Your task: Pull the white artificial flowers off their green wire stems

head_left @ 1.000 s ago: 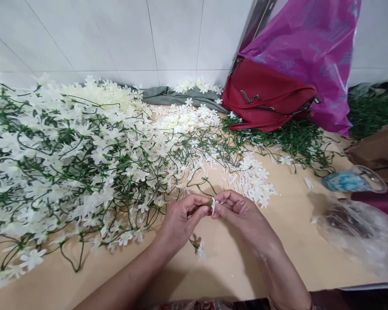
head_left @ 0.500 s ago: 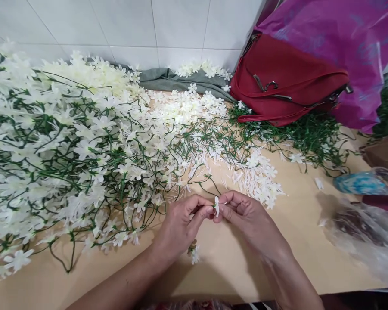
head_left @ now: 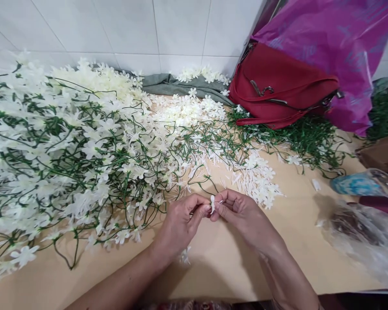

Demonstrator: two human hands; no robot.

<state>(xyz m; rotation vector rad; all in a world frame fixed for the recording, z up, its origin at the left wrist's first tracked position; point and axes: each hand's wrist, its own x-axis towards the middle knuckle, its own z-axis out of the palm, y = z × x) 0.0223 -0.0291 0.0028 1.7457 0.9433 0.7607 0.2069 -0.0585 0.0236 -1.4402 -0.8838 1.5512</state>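
Observation:
A small white artificial flower (head_left: 212, 206) is held between my two hands, above the table's front part. On its left side, my left hand (head_left: 182, 219) is closed, with thumb and forefinger pinched at the back of the petals. My right hand (head_left: 247, 221) pinches from the other side, its fingertips against the flower; a thin white tip pokes out between those fingers. A green stem (head_left: 208, 185) runs behind the fingertips. Below my left wrist, a white blossom (head_left: 184, 256) hangs, partly hidden by the forearm.
A heap of white flowers on green stems (head_left: 93, 150) covers the left. Loose petals (head_left: 184, 110) and white stamens (head_left: 242, 181) lie beyond my hands. Rightward are a red bag (head_left: 284, 82), purple plastic bag (head_left: 352, 56), blue-patterned cup (head_left: 358, 183) and clear plastic bag (head_left: 371, 245).
Both hands, pinched together at the flower, have shifted slightly left. The flower has turned a little, and the hanging blossom has swung left. The camera view has tilted slightly.

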